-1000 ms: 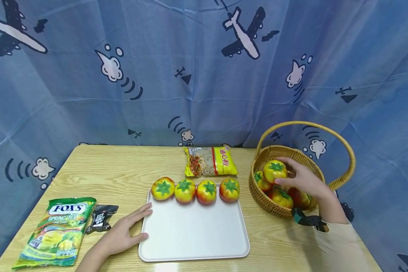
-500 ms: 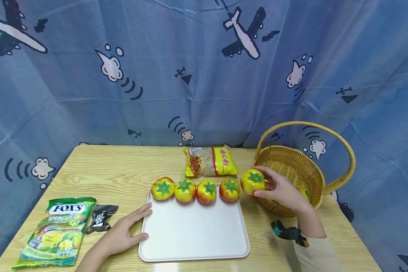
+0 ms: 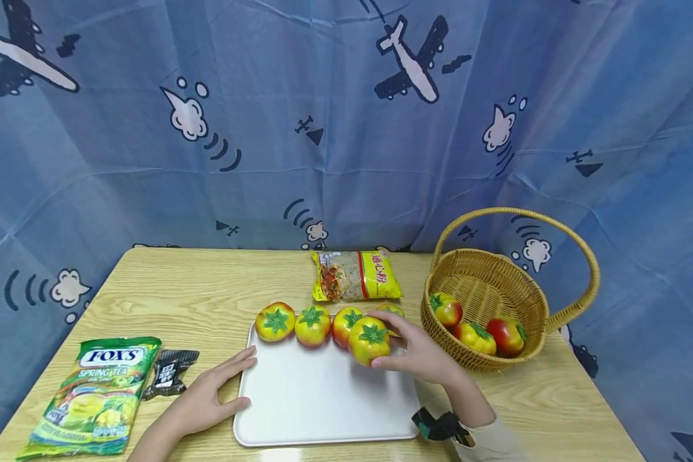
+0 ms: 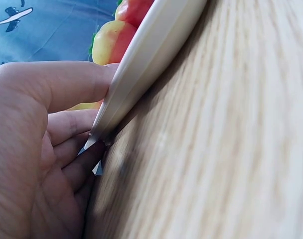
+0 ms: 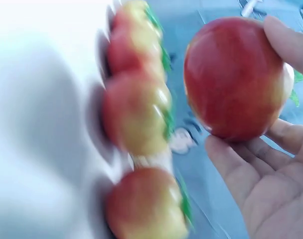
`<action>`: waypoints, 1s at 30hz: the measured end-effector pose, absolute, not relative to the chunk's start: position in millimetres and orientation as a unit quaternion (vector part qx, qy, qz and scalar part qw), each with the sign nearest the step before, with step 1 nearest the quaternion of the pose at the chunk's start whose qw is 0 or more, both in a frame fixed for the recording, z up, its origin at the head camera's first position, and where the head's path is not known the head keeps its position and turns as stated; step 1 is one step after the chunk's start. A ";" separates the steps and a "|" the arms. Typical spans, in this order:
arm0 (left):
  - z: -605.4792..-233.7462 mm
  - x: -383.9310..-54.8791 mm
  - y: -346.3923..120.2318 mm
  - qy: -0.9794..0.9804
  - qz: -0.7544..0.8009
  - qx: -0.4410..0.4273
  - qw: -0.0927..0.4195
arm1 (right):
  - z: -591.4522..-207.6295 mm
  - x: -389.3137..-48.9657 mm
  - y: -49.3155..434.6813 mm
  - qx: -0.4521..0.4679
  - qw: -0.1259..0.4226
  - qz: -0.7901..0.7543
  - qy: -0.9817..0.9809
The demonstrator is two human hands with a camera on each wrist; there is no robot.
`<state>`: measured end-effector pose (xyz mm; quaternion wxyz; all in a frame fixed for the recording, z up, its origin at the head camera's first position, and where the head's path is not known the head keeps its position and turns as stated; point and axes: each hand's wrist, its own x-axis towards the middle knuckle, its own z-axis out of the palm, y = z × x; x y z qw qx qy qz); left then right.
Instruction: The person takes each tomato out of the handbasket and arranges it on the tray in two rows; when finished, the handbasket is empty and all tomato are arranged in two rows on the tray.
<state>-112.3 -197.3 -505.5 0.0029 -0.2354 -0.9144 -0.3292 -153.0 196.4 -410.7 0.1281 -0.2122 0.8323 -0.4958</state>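
We have a red-and-yellow fruit (image 3: 369,341) with a green leafy top held in our right hand (image 3: 416,353), the thumb on one side and the fingers curled round the other, clamped on it. It is over the far half of the white tray (image 3: 317,410), nearer the right edge, in front of the two rightmost of four matching fruits; the right wrist view shows it apart from them. Those four stand in a line along the tray's far edge: the end fruit (image 3: 275,321) at the far left corner, the second fruit (image 3: 312,325) just beside it, then the third fruit (image 3: 343,324), and the fourth fruit (image 3: 390,310) near the far right corner, partly hidden by our right hand. Our left hand (image 3: 216,393) rests its fingertips on the tray's left edge, thumb and fingers apart. A wicker basket (image 3: 433,333) stands toward the far right corner of the table (image 3: 196,282), its tall handle upright, with three more fruits (image 3: 475,338) inside along its near and left sides. Near the table's far edge, behind the tray, lies a yellow bag (image 3: 352,276). A green bag (image 3: 89,398) lies toward the near left corner, a small black packet (image 3: 170,373) just beside it.
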 end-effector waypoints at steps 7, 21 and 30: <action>-504.9 -112.0 -197.5 -0.914 -0.329 -0.236 0.005 | -424.5 -150.2 158.2 -0.238 0.165 -0.495 0.819; -503.2 -112.1 -198.7 -0.918 -0.323 -0.229 -0.011 | -438.1 -150.0 129.9 -0.261 0.194 -0.468 0.822; -500.8 -112.3 -196.6 -0.915 -0.328 -0.234 -0.005 | -439.0 -151.3 103.6 -0.299 0.215 -0.478 0.798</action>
